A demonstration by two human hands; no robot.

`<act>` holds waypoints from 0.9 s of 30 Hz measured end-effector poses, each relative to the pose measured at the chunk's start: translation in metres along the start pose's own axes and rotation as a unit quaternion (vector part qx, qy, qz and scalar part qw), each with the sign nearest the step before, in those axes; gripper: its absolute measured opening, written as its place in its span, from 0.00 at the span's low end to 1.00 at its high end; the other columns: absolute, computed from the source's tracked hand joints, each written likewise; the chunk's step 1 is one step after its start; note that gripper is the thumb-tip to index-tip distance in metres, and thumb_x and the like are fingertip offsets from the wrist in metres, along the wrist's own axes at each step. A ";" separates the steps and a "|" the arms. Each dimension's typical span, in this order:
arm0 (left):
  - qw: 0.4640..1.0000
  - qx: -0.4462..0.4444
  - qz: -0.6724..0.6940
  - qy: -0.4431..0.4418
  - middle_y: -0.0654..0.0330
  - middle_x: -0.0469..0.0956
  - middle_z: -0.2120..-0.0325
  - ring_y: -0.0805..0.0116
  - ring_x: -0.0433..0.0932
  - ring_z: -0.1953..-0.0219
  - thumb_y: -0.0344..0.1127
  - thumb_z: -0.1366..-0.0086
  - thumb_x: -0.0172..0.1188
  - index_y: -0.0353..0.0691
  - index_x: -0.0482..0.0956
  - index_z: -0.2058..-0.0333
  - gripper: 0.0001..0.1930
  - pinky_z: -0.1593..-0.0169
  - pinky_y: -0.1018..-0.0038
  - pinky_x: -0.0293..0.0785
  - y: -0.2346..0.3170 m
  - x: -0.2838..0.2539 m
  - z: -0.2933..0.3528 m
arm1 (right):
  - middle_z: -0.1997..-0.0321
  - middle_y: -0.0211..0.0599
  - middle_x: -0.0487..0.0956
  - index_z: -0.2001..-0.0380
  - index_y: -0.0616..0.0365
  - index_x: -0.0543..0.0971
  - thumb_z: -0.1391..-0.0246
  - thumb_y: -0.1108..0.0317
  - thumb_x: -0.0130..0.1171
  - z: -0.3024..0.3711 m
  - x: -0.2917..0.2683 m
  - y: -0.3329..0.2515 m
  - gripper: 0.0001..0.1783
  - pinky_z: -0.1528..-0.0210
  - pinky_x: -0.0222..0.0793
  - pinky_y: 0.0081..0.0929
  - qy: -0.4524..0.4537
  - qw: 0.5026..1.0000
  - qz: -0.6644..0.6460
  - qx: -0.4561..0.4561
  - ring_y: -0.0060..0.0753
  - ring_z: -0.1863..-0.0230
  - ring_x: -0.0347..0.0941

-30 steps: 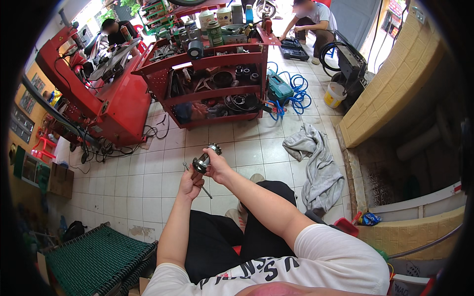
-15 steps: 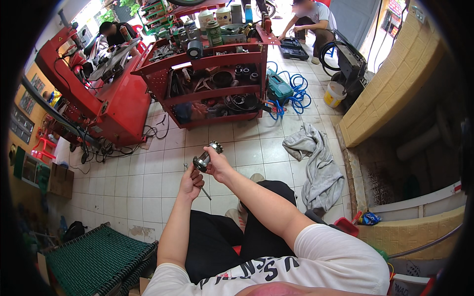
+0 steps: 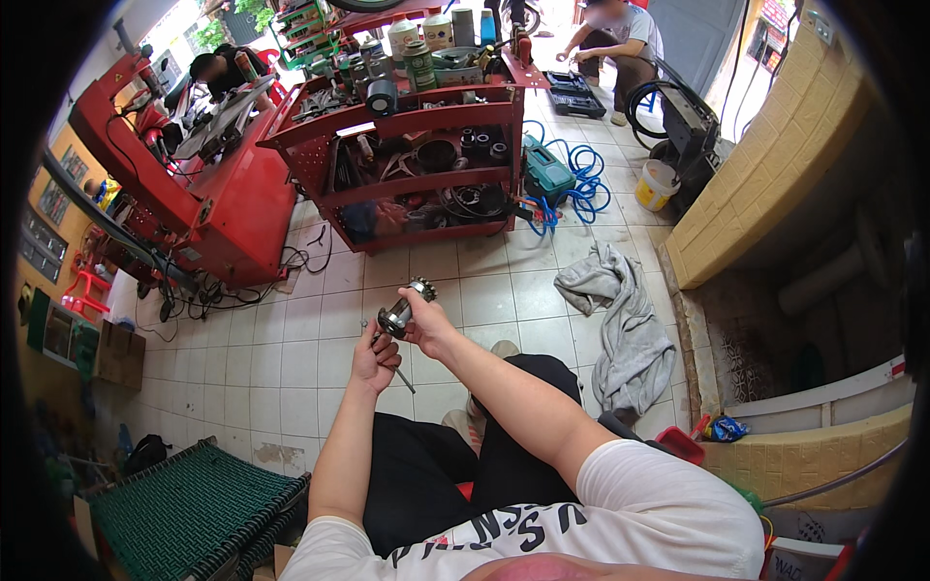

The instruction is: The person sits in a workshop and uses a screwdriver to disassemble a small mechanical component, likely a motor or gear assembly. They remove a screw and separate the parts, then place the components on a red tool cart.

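Over the tiled floor, in front of my knees, my right hand [image 3: 431, 327] is wrapped round a dark and silvery metal part [image 3: 391, 321]. It looks like a short cylindrical shaft or hub with a toothed gear at its far end, and it is held tilted. My left hand [image 3: 374, 362] is closed on a thin metal rod [image 3: 405, 381] just left of the part's near end. The rod's upper tip shows above the fingers and its lower end sticks out below them. I cannot tell whether the rod touches the part.
A red tool trolley [image 3: 426, 179] full of parts stands ahead, beside a teal case [image 3: 547, 169] and a blue hose [image 3: 589, 189]. A grey cloth [image 3: 630, 329] lies on the floor at right. Another person [image 3: 620, 44] squats by an open black toolbox [image 3: 575, 95]. A green woven seat [image 3: 194, 504] is lower left.
My left hand and the rod have shifted very slightly; my right hand keeps its grip. The squatting person has lifted their hands from the toolbox. The person at far left has moved a little.
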State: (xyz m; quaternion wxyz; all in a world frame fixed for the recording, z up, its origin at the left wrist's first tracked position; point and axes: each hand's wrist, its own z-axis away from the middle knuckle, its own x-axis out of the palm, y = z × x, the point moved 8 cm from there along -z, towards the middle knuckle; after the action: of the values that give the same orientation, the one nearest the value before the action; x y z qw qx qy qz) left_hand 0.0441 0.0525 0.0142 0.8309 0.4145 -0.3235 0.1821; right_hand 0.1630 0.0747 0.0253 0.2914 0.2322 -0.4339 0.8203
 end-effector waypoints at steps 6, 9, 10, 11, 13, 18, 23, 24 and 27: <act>0.999 -0.026 -0.021 0.021 0.78 0.55 0.87 0.84 0.53 0.86 0.60 0.28 0.53 0.53 0.66 0.76 0.23 0.81 0.81 0.49 -0.007 -0.011 -0.005 | 0.72 0.25 0.72 0.66 0.48 0.73 0.45 0.48 0.65 0.000 -0.001 0.001 0.18 0.67 0.71 0.30 0.018 0.999 0.035 -0.008 0.24 0.74 0.67; 0.999 -0.017 -0.022 0.016 0.78 0.55 0.86 0.84 0.53 0.86 0.57 0.26 0.52 0.54 0.66 0.76 0.21 0.81 0.81 0.49 -0.006 -0.013 -0.006 | 0.72 0.25 0.71 0.67 0.48 0.73 0.45 0.48 0.65 0.000 -0.002 0.000 0.18 0.67 0.71 0.31 0.022 0.999 0.043 -0.013 0.24 0.74 0.67; 1.000 -0.018 -0.018 0.008 0.78 0.56 0.86 0.84 0.53 0.85 0.56 0.26 0.52 0.54 0.67 0.76 0.20 0.81 0.81 0.49 -0.006 -0.015 -0.007 | 0.72 0.25 0.71 0.67 0.48 0.73 0.45 0.48 0.65 0.000 -0.001 0.000 0.18 0.67 0.71 0.31 0.020 0.999 0.043 -0.013 0.24 0.74 0.67; 1.000 -0.018 -0.014 0.001 0.78 0.56 0.86 0.84 0.53 0.85 0.54 0.26 0.52 0.54 0.67 0.76 0.20 0.81 0.81 0.49 -0.007 -0.017 -0.008 | 0.72 0.25 0.71 0.67 0.48 0.73 0.45 0.48 0.65 -0.001 -0.001 0.000 0.18 0.67 0.71 0.31 0.018 0.999 0.043 -0.013 0.24 0.74 0.67; 1.000 -0.023 -0.003 -0.005 0.78 0.55 0.86 0.84 0.53 0.85 0.53 0.27 0.55 0.53 0.66 0.76 0.20 0.81 0.81 0.48 -0.007 -0.019 -0.009 | 0.72 0.25 0.72 0.66 0.48 0.73 0.45 0.48 0.65 0.000 -0.002 0.000 0.18 0.66 0.72 0.32 0.016 0.999 0.050 -0.013 0.25 0.73 0.68; 0.999 -0.016 0.009 -0.029 0.77 0.55 0.85 0.83 0.53 0.84 0.49 0.26 0.55 0.52 0.67 0.75 0.18 0.80 0.81 0.49 -0.006 -0.022 -0.011 | 0.70 0.26 0.74 0.63 0.48 0.72 0.44 0.48 0.65 0.006 0.002 -0.003 0.19 0.65 0.73 0.33 0.004 0.999 0.051 -0.005 0.27 0.71 0.73; 0.998 0.011 0.009 -0.060 0.77 0.55 0.84 0.83 0.53 0.83 0.48 0.26 0.56 0.51 0.68 0.73 0.16 0.79 0.82 0.50 -0.004 -0.021 -0.011 | 0.69 0.27 0.75 0.62 0.49 0.72 0.44 0.48 0.65 0.005 0.002 -0.001 0.20 0.66 0.73 0.32 0.000 1.000 0.030 0.003 0.28 0.71 0.75; 0.998 0.013 0.005 -0.056 0.77 0.55 0.84 0.83 0.53 0.84 0.49 0.27 0.56 0.51 0.68 0.73 0.16 0.79 0.82 0.50 -0.003 -0.021 -0.011 | 0.69 0.27 0.75 0.62 0.49 0.72 0.44 0.48 0.65 0.006 0.002 -0.002 0.20 0.66 0.73 0.32 0.001 1.000 0.030 0.003 0.28 0.71 0.75; 0.999 0.016 -0.006 -0.048 0.77 0.55 0.85 0.84 0.53 0.84 0.51 0.28 0.57 0.52 0.68 0.72 0.16 0.79 0.82 0.49 -0.002 -0.022 -0.011 | 0.70 0.27 0.75 0.62 0.49 0.72 0.44 0.48 0.65 0.007 0.003 -0.002 0.19 0.66 0.73 0.31 0.003 1.000 0.030 0.000 0.27 0.71 0.74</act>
State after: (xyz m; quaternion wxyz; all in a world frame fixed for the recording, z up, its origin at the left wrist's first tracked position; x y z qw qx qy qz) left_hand 0.0340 0.0591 -0.0069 0.8086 0.4381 -0.3575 0.1625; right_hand 0.1631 0.0706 0.0325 0.2681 0.2167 -0.4394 0.8295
